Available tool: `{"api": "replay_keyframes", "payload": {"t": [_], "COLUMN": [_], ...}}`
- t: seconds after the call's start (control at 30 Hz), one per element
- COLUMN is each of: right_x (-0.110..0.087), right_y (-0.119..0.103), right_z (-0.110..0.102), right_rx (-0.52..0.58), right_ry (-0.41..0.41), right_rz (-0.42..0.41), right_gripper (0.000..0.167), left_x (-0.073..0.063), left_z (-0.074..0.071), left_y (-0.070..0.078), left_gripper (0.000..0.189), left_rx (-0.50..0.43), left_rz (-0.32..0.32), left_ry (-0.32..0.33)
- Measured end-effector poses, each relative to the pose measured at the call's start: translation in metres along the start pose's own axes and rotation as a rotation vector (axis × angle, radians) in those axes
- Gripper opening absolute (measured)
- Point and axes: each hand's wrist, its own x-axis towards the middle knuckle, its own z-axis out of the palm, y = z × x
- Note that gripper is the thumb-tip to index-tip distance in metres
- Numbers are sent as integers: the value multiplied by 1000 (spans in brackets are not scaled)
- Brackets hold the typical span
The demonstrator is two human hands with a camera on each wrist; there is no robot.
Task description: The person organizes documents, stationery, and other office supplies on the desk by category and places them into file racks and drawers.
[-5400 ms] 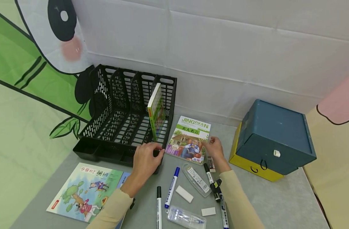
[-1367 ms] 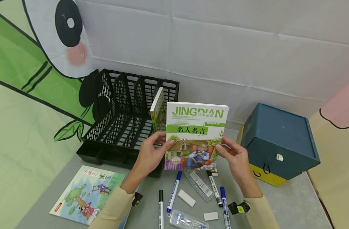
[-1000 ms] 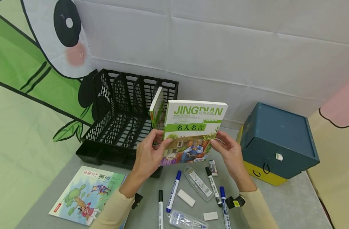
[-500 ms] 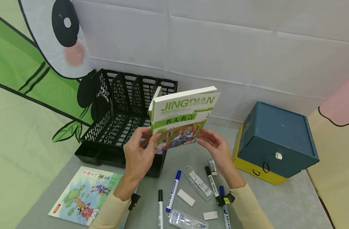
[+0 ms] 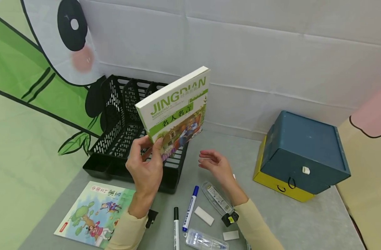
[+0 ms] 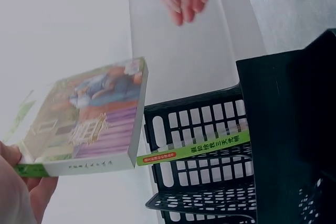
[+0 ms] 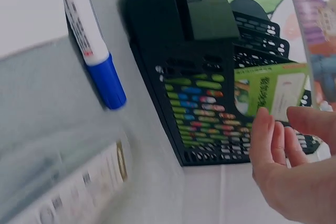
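Note:
My left hand pinches a book with a white and green cover by its lower left side, thumb on the front. The book is tilted in the air in front of the black file rack. In the left wrist view a second book stands in the rack with its green spine outward; the held book hides it in the head view. My right hand is apart from the held book, over the table to the right of the rack, holding nothing, its fingers loosely bent.
A picture book lies at the front left. Markers, white erasers, a clear case and another clear case lie in front of me. A blue and yellow drawer box stands at the right.
The book was lifted from the table and held in both hands. It has since moved up and left toward the rack, turning, and my right hand has let go.

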Motion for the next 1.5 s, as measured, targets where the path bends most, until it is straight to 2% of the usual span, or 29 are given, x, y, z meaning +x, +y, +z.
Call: {"api": "replay_keyframes", "payload": {"t": [0.1,0.27,0.6,0.87,1.2,1.5], "right_x": [1,3,8,13,20,21], "right_y": [6,14,22,24,27,28], "right_z": [11,27,48,56,62,67], "right_rx": [-19,11,2,-34,7,0], "right_ry": [-9,-46,-100,-46,9,45], "right_rz": [27,69,103,113,137,135], "right_gripper": [31,33,40,47,48,48], "left_x": [-1,-2,0,-3,-2,1], "left_z": [3,10,13,19,35,54], "left_y": [-1,-6,-19,-32,-42,-54], "left_gripper": [20,23,25,26,25,21], "left_rx": [15,11,41,108,216,261], "left_rz": [-21,-65,-100,-92,-73,-124], "left_ry": [66,163,246,204,117,68]}}
